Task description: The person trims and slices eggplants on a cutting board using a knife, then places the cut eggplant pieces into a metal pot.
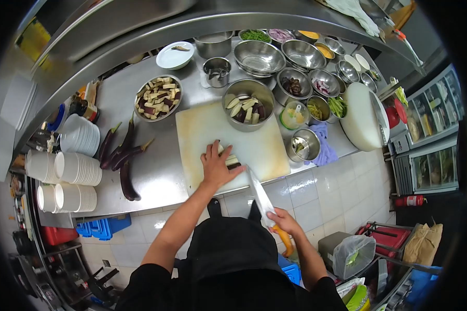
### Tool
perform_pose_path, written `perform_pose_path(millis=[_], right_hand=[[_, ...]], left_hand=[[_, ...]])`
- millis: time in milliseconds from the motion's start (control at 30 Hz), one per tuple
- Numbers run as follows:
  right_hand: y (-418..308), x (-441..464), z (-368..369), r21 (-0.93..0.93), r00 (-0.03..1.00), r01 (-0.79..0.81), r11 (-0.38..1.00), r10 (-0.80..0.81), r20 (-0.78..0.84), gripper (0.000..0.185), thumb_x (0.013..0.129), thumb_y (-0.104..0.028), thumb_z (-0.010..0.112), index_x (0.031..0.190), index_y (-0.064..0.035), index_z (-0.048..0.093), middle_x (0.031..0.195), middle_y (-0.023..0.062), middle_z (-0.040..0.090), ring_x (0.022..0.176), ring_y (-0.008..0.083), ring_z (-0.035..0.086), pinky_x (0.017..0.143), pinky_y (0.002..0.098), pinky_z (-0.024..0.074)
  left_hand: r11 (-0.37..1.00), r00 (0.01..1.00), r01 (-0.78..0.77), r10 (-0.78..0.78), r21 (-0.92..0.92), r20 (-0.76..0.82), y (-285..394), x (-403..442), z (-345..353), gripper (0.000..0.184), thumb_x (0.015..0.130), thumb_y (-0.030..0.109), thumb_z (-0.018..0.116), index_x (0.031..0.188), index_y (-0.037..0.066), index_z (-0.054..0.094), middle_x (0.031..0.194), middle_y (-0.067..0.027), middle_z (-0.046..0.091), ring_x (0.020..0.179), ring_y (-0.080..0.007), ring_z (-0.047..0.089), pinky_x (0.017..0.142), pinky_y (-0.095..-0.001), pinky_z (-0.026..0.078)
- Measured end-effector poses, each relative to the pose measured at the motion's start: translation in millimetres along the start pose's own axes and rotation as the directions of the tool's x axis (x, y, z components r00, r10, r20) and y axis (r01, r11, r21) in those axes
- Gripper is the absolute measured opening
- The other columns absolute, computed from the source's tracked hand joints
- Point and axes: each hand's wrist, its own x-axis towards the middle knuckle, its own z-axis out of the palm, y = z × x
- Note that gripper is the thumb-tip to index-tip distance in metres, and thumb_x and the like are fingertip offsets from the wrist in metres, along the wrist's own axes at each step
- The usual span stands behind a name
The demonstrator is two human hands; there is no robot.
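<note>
Right hand [288, 224]: closed around the orange-yellow handle of a chef's knife [262, 199], which I see slanting toward the front of the board, its tip just beside the left thumb. Left hand [217, 167]: fingers spread, palm down over cut eggplant strips [233, 162], pale flesh and dark skin, lying near the front of a white cutting board [194, 137]. Board: yellowed at its edges, on a steel worktable [158, 179].

To my left: four whole eggplants [125, 181]; beyond them, stacked white bowls [78, 168]. To my right: small steel pot [305, 153], against a purple cloth [324, 147].

On the board's far part: steel pot [250, 126], holding eggplant wedges. Farther left: steel bowl [161, 120], heaped with eggplant chunks. Farthest row, as I count it: nested empty steel bowls [259, 56], chopped greens [255, 35], sliced red onion [280, 35].
</note>
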Motion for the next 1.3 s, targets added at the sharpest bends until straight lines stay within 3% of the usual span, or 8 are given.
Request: perform_pose_path(millis=[333, 467, 567, 700, 833, 967, 1100, 1300], right_hand=[[-30.4, 97.9, 105.1, -0.109, 0.945, 0.257, 0.96, -0.274, -0.177, 0.026, 0.103, -0.025, 0.053, 0.097, 0.0, 0.05, 0.062, 0.0091, 0.058, 0.048, 0.0159, 0.06, 0.043, 0.0315, 0.0461], [-68.7, 93.4, 91.9, -0.182, 0.808, 0.52, 0.835, -0.55, -0.21, 0.028, 0.101, -0.023, 0.054, 0.089, 0.0011, 0.046, 0.059, 0.0115, 0.057, 0.05, 0.0202, 0.064, 0.045, 0.0354, 0.0482], [-131.4, 74.6, 60.5, -0.271, 0.788, 0.48, 0.834, -0.546, -0.284, 0.028, 0.1, -0.023, 0.054, 0.088, 0.0016, 0.046, 0.06, 0.013, 0.058, 0.051, 0.0237, 0.066, 0.046, 0.0371, 0.0498], [-172.8, -6.0, 16.7, -0.346, 0.828, 0.342, 0.874, -0.454, -0.329, 0.027, 0.099, -0.024, 0.053, 0.094, 0.0027, 0.049, 0.071, 0.014, 0.059, 0.054, 0.0231, 0.066, 0.045, 0.0355, 0.0505], [-86.5, -33.3, -25.1, -0.357, 0.827, 0.272, 0.893, -0.407, -0.388, 0.023, 0.1, -0.022, 0.055, 0.106, -0.0001, 0.054, 0.072, 0.0102, 0.06, 0.051, 0.0191, 0.064, 0.043, 0.0307, 0.0479], [-34.3, -20.4, -14.4, -0.564, 0.835, 0.217, 0.797, -0.451, -0.315, 0.022, 0.099, -0.021, 0.054, 0.103, -0.0001, 0.054, 0.072, 0.0151, 0.063, 0.052, 0.0249, 0.065, 0.047, 0.0355, 0.0499], [-21.2, 10.6, 0.8, -0.909, 0.79, -0.109, 0.403, -0.52, -0.325, 0.021, 0.097, -0.021, 0.053, 0.096, 0.0001, 0.053, 0.078, 0.0289, 0.065, 0.071, 0.0465, 0.066, 0.066, 0.0535, 0.0531], [-36.6, 17.6, 14.6, -0.903, 0.819, -0.119, 0.414, -0.473, -0.325, 0.021, 0.094, -0.02, 0.053, 0.098, 0.0004, 0.052, 0.077, 0.0301, 0.065, 0.075, 0.0502, 0.065, 0.071, 0.0593, 0.0508]], left_hand=[[0.998, 0.975, 0.038, -0.049, -0.057, -0.215, -0.3, 2.8, 14.5, 0.047, 0.08, 0.029, 0.073, 0.123, 0.01, 0.066, 0.128, -0.0182, 0.051, 0.116, -0.0405, 0.047, 0.094, -0.0515, 0.04], [0.987, 0.902, -0.113, 0.054, -0.116, -0.428, 27.6, 54.4, -24.6, 0.047, 0.079, 0.029, 0.075, 0.121, 0.008, 0.067, 0.121, -0.0225, 0.053, 0.109, -0.0423, 0.051, 0.095, -0.0505, 0.042], [0.965, 0.868, -0.205, 0.101, -0.166, -0.485, 61.9, 132.6, -49.9, 0.047, 0.078, 0.033, 0.077, 0.119, 0.009, 0.069, 0.122, -0.0216, 0.056, 0.109, -0.0425, 0.054, 0.094, -0.0478, 0.045], [0.902, 0.976, 0.146, -0.064, -0.407, 0.208, 60.9, 220.9, -38.0, 0.052, 0.077, 0.044, 0.076, 0.12, 0.015, 0.069, 0.123, -0.0209, 0.061, 0.115, -0.0389, 0.057, 0.097, -0.0436, 0.047], [0.945, 0.911, -0.138, 0.003, -0.296, -0.413, 47.9, 186.0, -30.1, 0.04, 0.079, 0.029, 0.076, 0.114, 0.01, 0.07, 0.109, -0.0194, 0.066, 0.109, -0.0381, 0.06, 0.095, -0.0436, 0.047], [0.931, 0.826, -0.041, -0.173, -0.363, -0.536, -22.1, 82.7, -44.8, 0.027, 0.078, 0.008, 0.071, 0.105, 0.006, 0.071, 0.104, -0.0171, 0.066, 0.1, -0.0369, 0.061, 0.089, -0.046, 0.048], [0.941, 0.847, 0.337, -0.314, -0.023, -0.429, -157.3, 18.8, -65.2, 0.028, 0.077, 0.006, 0.064, 0.104, 0.01, 0.072, 0.105, -0.0115, 0.067, 0.106, -0.034, 0.058, 0.091, -0.0496, 0.044], [0.777, 0.916, 0.391, -0.28, 0.493, -0.285, -301.4, -24.9, -94.8, 0.029, 0.081, 0.01, 0.061, 0.108, 0.017, 0.071, 0.115, -0.0053, 0.065, 0.116, -0.0266, 0.054, 0.101, -0.0535, 0.034]])
